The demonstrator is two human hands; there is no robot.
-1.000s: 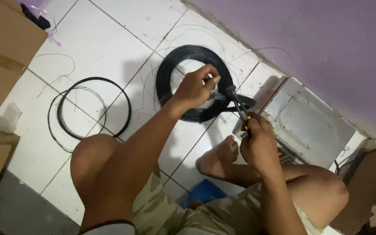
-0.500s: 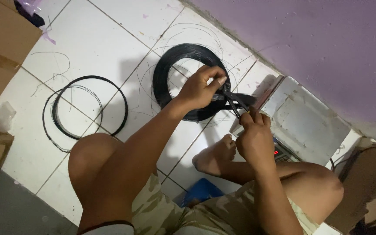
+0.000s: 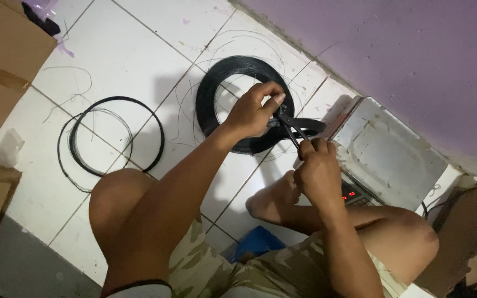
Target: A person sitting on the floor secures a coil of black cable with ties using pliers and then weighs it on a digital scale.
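I sit on a white tiled floor with both hands raised over a thick black wire coil (image 3: 216, 83). My left hand (image 3: 254, 112) pinches a strand of black wire from that coil between thumb and fingers. My right hand (image 3: 318, 172) grips the handles of black cutting pliers (image 3: 290, 128), whose jaws meet the wire right at my left fingertips. The coil's near side is hidden behind my left hand.
A thinner loose wire loop (image 3: 111, 138) lies on the tiles to the left. A digital scale with a steel platform (image 3: 387, 149) stands by the purple wall. Cardboard boxes (image 3: 4, 55) stand at the left edge. A blue object (image 3: 258, 243) lies under my legs.
My hands have drawn closer together, with the pliers' jaws now right against my left fingertips. The view has shifted slightly.
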